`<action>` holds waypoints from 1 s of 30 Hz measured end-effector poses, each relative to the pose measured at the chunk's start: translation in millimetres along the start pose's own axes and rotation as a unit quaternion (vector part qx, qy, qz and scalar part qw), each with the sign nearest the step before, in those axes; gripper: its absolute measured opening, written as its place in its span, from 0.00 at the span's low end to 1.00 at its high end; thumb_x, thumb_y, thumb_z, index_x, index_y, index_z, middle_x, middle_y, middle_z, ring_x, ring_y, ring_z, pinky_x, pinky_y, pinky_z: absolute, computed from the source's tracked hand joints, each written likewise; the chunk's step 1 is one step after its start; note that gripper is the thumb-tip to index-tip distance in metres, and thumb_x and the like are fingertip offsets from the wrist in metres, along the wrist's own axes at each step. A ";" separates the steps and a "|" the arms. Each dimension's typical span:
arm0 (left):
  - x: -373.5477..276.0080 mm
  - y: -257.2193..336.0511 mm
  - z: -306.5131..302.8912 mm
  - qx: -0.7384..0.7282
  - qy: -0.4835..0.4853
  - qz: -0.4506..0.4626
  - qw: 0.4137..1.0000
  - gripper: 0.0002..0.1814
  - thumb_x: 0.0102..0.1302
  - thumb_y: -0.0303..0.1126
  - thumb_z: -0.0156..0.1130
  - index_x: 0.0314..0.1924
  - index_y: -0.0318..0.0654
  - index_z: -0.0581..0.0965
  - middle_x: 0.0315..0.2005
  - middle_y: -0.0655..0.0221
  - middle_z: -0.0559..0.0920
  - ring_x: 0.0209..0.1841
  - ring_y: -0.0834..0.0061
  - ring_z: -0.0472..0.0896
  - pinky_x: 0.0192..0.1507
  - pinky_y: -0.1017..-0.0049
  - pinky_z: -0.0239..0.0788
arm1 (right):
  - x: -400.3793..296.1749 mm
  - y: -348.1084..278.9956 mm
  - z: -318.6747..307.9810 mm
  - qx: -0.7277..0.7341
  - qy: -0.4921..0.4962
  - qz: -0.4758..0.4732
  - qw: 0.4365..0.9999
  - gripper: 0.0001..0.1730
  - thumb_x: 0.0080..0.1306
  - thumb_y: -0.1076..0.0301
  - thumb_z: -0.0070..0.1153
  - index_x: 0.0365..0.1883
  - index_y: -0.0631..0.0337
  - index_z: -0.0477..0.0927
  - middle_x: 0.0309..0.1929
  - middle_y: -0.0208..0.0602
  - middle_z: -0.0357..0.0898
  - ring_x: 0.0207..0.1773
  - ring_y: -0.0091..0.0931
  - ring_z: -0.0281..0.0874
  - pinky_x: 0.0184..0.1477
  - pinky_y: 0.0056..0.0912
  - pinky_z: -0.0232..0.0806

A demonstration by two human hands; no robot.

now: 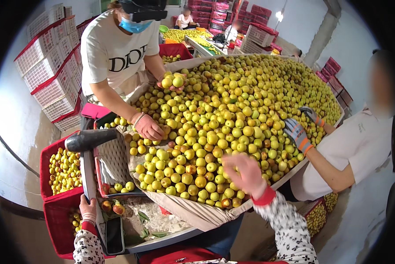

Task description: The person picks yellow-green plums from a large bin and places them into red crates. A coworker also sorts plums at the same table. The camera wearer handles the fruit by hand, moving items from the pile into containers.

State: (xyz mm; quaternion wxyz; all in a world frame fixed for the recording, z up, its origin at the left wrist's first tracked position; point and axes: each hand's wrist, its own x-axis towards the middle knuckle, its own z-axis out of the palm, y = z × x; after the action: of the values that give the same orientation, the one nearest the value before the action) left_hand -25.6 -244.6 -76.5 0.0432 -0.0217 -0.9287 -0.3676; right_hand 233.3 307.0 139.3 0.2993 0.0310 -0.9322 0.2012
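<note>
A large heap of yellow-green jujubes [217,132], some with brown patches, lies on a pale cloth [187,208] before me. My right hand [245,173], in a pink glove and blurred by motion, is over the near side of the heap. Its fingers are stretched out and no fruit shows in them; the palm is hidden. At the lower left, my left hand [88,209], also gloved, grips the metal edge of the table [91,178]. Close to it lie a smartphone [114,235] and two browned jujubes [118,209].
Red-lined crates [57,211] holding jujubes stand left of the table. A black nozzle [90,139] juts over a perforated chute [115,161]. Across from me, a co-worker [118,56] holds fruit. Another co-worker's gloved hands [298,132] touch the heap at right. Stacked crates [52,72] line the wall.
</note>
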 end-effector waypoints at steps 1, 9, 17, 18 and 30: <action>0.8 10.4 4.9 0.022 -0.002 -0.002 1.000 0.22 0.61 0.34 0.66 0.54 0.38 0.73 0.40 0.51 0.85 0.44 0.52 0.85 0.48 0.62 0.75 | 18.9 33.8 12.1 -0.029 0.002 0.025 0.999 0.12 0.69 0.62 0.58 0.49 0.52 0.80 0.44 0.35 0.85 0.41 0.35 0.84 0.42 0.35 0.76; -2.5 39.0 5.8 0.045 -0.011 -0.009 0.999 0.21 0.62 0.40 0.66 0.53 0.43 0.74 0.37 0.50 0.85 0.43 0.46 0.83 0.44 0.56 0.75 | 100.9 141.3 95.2 -0.284 -0.275 0.204 0.895 0.20 0.66 0.64 0.53 0.57 0.43 0.80 0.60 0.35 0.77 0.60 0.42 0.76 0.62 0.45 0.70; -7.3 53.1 0.8 0.028 -0.019 -0.051 0.998 0.22 0.61 0.34 0.67 0.53 0.37 0.73 0.38 0.52 0.86 0.43 0.54 0.85 0.46 0.63 0.75 | 118.2 136.7 99.6 -0.337 -0.343 0.232 0.845 0.21 0.67 0.71 0.52 0.56 0.42 0.81 0.62 0.31 0.75 0.67 0.39 0.68 0.66 0.44 0.67; -7.1 54.4 -0.6 0.018 -0.026 -0.050 0.998 0.23 0.62 0.37 0.67 0.54 0.40 0.73 0.38 0.51 0.86 0.44 0.51 0.85 0.46 0.60 0.75 | 122.8 134.2 101.8 -0.347 -0.351 0.235 0.837 0.21 0.67 0.71 0.52 0.57 0.42 0.80 0.62 0.31 0.75 0.67 0.39 0.68 0.66 0.44 0.67; -5.4 44.3 5.8 0.044 -0.024 -0.035 0.998 0.23 0.63 0.40 0.66 0.55 0.44 0.71 0.37 0.48 0.85 0.44 0.44 0.83 0.46 0.55 0.75 | 88.2 130.8 108.5 0.214 -0.021 0.313 0.925 0.21 0.65 0.67 0.62 0.57 0.54 0.77 0.46 0.34 0.81 0.45 0.31 0.80 0.46 0.30 0.76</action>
State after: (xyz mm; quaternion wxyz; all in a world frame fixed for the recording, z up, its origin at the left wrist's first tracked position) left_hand -17.4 -208.4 -51.0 0.0086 0.0041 -0.9450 -0.3269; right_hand 78.6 389.7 62.7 0.1873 -0.1952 -0.8355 0.4784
